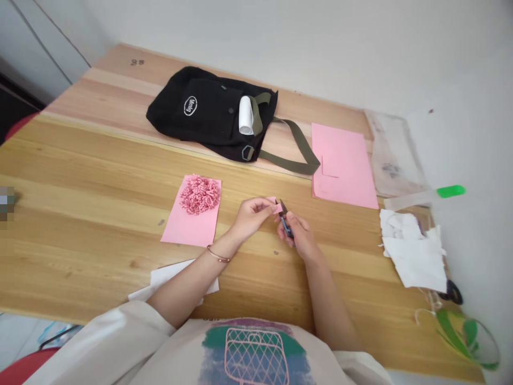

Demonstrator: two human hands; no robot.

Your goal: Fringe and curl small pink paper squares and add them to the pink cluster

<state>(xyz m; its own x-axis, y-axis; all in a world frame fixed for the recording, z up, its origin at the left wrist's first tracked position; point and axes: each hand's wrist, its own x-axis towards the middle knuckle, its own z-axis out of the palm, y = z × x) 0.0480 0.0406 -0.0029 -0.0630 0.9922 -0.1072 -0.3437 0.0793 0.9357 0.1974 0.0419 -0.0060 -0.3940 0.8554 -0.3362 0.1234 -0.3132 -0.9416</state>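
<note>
A small piece of pink paper is pinched between the thumb and fingers of my left hand. My right hand grips a pair of scissors by the handles, with the blades spread apart beside the paper. Left of my hands, a bunch of tiny pink pieces, which look like flower stamens, rests on a pink sheet. Both hands are over the middle of the wooden table.
Behind my hands lies a black bag with a white roll on it. Pink paper sheets are at the right. White cloth or paper and a green-capped clear tube lie farther right. White paper is under my left forearm.
</note>
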